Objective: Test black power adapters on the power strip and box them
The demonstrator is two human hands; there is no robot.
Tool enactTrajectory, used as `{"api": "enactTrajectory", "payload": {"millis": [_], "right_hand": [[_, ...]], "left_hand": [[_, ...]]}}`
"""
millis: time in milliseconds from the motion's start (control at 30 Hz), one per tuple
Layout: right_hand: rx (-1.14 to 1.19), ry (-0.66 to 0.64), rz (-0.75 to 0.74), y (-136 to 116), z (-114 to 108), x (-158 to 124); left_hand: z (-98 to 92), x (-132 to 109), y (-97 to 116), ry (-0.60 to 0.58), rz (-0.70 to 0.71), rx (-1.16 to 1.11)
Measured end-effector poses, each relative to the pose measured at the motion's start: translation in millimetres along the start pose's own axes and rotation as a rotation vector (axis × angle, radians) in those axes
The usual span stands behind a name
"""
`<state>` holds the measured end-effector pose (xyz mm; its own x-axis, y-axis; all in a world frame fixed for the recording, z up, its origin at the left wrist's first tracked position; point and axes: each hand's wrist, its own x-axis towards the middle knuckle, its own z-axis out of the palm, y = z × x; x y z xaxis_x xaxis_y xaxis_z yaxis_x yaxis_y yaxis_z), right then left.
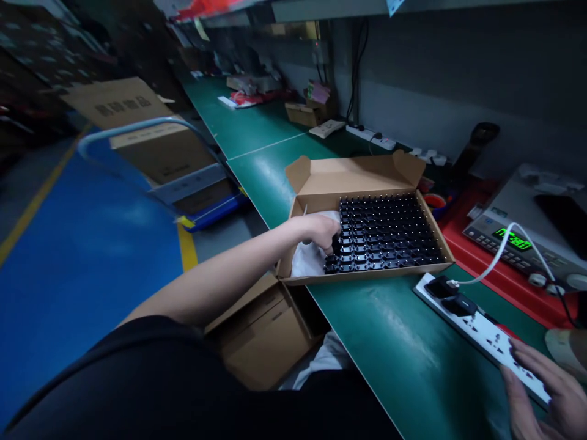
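An open cardboard box (367, 177) lies on the green workbench, filled with rows of small shiny black parts (389, 235) that have light tips on top. White wrapping (308, 258) fills its left end. My left hand (323, 232) reaches into the box with curled fingers, at the left edge of the black rows; what the fingertips hold is hidden. At the lower right, my right hand (548, 391) is partly out of view, thumb and fingers apart, by the near end of a white power strip (490, 339). Two black plugs sit in that strip.
A grey instrument (527, 226) with a green display stands on a red tray (463, 235) at right. Below the bench edge is an open carton (268, 336). A blue trolley (215, 211) carries cartons at left. Farther along the bench lies a small cardboard box (302, 114).
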<state>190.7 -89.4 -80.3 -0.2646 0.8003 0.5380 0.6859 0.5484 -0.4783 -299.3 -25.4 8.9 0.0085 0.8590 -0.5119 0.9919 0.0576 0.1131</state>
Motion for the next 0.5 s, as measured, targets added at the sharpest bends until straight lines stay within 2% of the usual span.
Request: {"api": "enactTrajectory", "payload": {"millis": [133,233,367,500], "right_hand": [[-0.037,0.050,-0.108,-11,10,-18],[-0.035,0.101,-0.095,-24,14,-25],[-0.030,0.108,-0.059,-28,15,-30],[-0.024,-0.015,-0.082,-23,18,-35]], "left_hand": [[-7.6,2,-21,-0.182,0.138,-0.103],[-10.7,-4,-37,-0.261,0.257,-0.182],[-2.6,-11,-46,-0.180,0.274,-0.179],[13.1,-13,-41,-0.055,0.259,-0.078]]}}
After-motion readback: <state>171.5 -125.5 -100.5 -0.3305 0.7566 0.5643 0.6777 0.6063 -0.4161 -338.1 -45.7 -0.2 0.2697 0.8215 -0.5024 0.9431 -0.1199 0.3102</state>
